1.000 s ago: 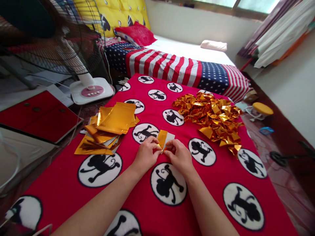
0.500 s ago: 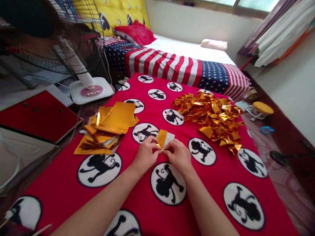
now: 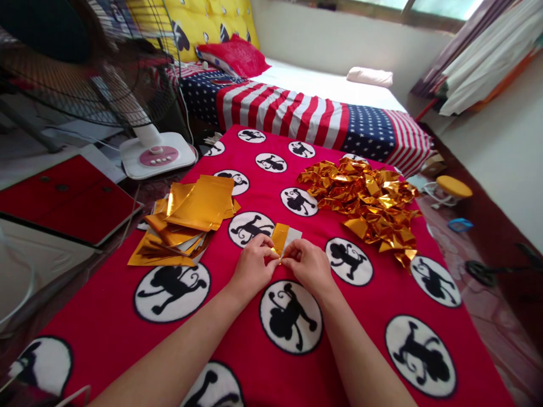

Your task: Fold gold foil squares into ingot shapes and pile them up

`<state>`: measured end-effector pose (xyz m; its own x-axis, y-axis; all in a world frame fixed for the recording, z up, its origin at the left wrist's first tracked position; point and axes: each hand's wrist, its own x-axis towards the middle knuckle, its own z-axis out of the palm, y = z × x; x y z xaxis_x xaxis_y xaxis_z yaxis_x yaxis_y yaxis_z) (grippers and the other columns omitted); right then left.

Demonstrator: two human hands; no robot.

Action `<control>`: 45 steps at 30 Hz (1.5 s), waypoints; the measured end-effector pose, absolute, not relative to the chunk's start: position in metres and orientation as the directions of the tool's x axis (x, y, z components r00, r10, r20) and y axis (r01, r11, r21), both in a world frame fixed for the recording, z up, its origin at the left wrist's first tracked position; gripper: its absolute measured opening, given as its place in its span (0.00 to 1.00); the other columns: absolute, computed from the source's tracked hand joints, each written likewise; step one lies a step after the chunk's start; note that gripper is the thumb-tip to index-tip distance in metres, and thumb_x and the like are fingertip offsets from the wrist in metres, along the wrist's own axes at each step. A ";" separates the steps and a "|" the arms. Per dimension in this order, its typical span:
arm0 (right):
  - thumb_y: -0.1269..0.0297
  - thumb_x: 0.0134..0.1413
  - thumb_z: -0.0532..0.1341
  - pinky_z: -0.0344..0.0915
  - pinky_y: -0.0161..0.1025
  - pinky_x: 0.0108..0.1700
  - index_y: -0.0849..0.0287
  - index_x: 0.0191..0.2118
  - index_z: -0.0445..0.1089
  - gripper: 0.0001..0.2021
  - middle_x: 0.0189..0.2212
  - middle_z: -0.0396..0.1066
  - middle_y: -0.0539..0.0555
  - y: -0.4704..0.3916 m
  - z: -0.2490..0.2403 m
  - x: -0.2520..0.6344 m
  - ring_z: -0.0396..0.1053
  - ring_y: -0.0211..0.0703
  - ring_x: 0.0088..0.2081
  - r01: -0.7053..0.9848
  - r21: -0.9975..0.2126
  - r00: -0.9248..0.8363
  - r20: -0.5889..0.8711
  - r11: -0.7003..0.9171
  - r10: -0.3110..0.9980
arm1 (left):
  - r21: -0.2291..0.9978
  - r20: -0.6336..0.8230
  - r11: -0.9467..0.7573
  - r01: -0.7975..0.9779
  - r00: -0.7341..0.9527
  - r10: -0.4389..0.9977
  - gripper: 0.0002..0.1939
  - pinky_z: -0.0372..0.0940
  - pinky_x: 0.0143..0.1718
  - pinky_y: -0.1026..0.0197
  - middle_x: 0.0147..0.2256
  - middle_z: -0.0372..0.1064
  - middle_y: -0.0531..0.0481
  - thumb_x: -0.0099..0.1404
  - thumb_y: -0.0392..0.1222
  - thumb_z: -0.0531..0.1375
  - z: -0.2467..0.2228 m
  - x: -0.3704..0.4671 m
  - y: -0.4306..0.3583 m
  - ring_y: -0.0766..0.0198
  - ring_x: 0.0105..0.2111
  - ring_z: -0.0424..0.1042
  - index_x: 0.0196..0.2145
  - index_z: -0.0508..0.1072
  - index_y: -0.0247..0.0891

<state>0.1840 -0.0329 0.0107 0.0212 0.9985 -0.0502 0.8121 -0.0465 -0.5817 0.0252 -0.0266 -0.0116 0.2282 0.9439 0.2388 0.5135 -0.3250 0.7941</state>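
At the middle of the red cloth, a small sheet of gold paper (image 3: 280, 236) with a pale strip on its right lies partly folded. My left hand (image 3: 255, 263) pinches its near left edge between thumb and fingers. On the near right edge, my right hand (image 3: 309, 264) pinches the same sheet, its fingertips almost touching the left ones. Left of my hands is a pile of flat gold sheets (image 3: 202, 204). A heap of folded, shiny gold pieces (image 3: 369, 195) lies to the right.
The red cloth (image 3: 237, 350) with monkey circles covers the table. A fan (image 3: 158, 154) stands beyond its left side, near a red-topped cabinet (image 3: 68, 198). Behind are a bed with a striped cover (image 3: 280, 113) and a red pillow (image 3: 235, 55). A yellow stool (image 3: 453, 186) is at right.
My right hand's fingers have curled slightly over the sheet, hiding a little more of its pale strip. Both hands keep their pinch at nearly the same spot.
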 end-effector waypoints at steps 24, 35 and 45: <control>0.63 0.47 0.64 0.54 0.33 0.28 0.53 0.28 0.72 0.02 0.27 0.73 0.46 -0.037 -0.001 0.177 0.68 0.36 0.28 0.802 -0.591 0.175 0.092 -0.088 0.980 | 0.765 0.281 -0.381 0.520 0.262 0.923 0.06 0.67 0.42 0.58 0.35 0.67 0.49 0.56 0.30 0.64 -0.011 0.024 -0.028 0.62 0.38 0.68 0.29 0.78 0.39; 0.65 0.48 0.64 0.54 0.34 0.30 0.56 0.25 0.68 0.05 0.26 0.68 0.48 -0.030 -0.002 0.192 0.65 0.38 0.28 0.804 -0.594 0.096 0.126 -0.002 0.987 | 0.714 0.295 -0.434 0.549 0.326 0.898 0.08 0.67 0.42 0.58 0.36 0.67 0.48 0.58 0.31 0.63 -0.012 0.023 -0.026 0.62 0.38 0.68 0.30 0.81 0.43; 0.62 0.52 0.62 0.53 0.35 0.30 0.56 0.28 0.66 0.07 0.27 0.68 0.48 -0.044 -0.003 0.189 0.65 0.39 0.29 0.821 -0.571 0.123 0.142 -0.020 0.982 | 0.712 0.292 -0.431 0.555 0.324 0.900 0.08 0.67 0.43 0.58 0.36 0.67 0.48 0.58 0.32 0.63 -0.013 0.024 -0.026 0.62 0.38 0.68 0.30 0.81 0.42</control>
